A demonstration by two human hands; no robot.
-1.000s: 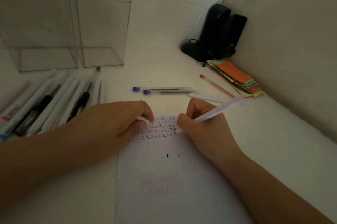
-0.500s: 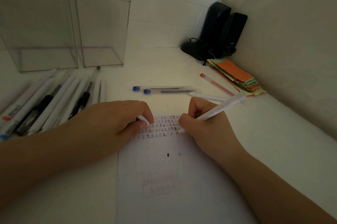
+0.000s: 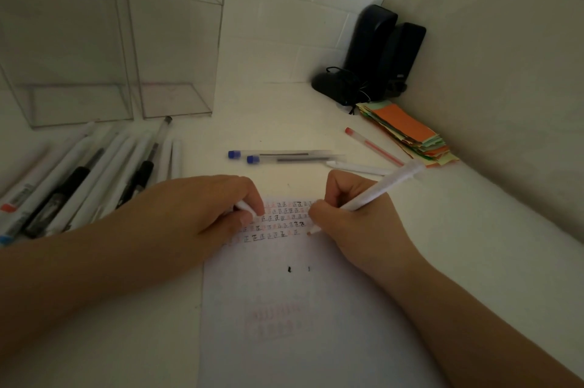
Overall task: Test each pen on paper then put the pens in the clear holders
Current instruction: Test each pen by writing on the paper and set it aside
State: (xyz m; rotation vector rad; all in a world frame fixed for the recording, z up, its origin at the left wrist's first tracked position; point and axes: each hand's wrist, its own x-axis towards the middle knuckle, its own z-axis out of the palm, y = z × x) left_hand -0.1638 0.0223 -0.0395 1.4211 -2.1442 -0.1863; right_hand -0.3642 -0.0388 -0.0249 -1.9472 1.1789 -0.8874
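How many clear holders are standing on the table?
2. One tall clear plastic holder stands at the far left of the white table. The second clear plastic holder stands just right of it. Both look empty; none seems hidden.

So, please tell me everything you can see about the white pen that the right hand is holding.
The white pen is a slim stick with a matte, plastic-looking barrel and a slightly wider, translucent rear end. The right hand grips it near the front. It slants, rear end pointing up and to the right, and its reddish tip meets the paper at the right end of the rows of small written marks. No cap is on the tip.
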